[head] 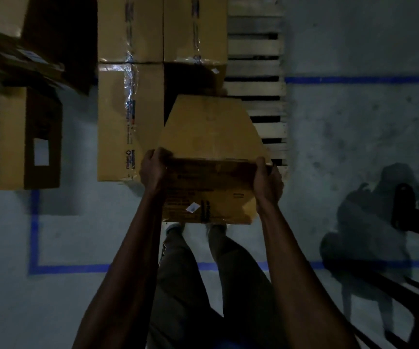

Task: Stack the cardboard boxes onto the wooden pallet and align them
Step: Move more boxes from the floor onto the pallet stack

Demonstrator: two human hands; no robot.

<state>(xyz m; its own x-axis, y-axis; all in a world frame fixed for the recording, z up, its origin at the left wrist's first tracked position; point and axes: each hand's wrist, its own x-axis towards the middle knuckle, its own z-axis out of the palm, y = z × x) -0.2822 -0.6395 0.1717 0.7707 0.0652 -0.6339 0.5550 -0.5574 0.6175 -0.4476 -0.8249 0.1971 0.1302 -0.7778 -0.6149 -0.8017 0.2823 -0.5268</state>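
The person holds one cardboard box [211, 157] up in the air with both hands. The left hand [153, 170] wraps around the near left corner, fingers curled over the top edge. The right hand [266, 182] does the same on the near right corner. Both hands are closed tight on the box, and nothing else holds it up.

Past the hands, the far end of the box hangs over the wooden pallet [256, 71], just beside the stacked boxes [130, 96] to the left of the grip. An open spot on the slats shows beyond and to the right of the hands.

The box looks stiff, with flat sides that keep their shape. It is probably not very heavy, since two hands at one end can carry it (that is only a guess). Plain cardboard can slip a little, so holding the corners is smart. A hand under the bottom would likely be safer when it goes down.
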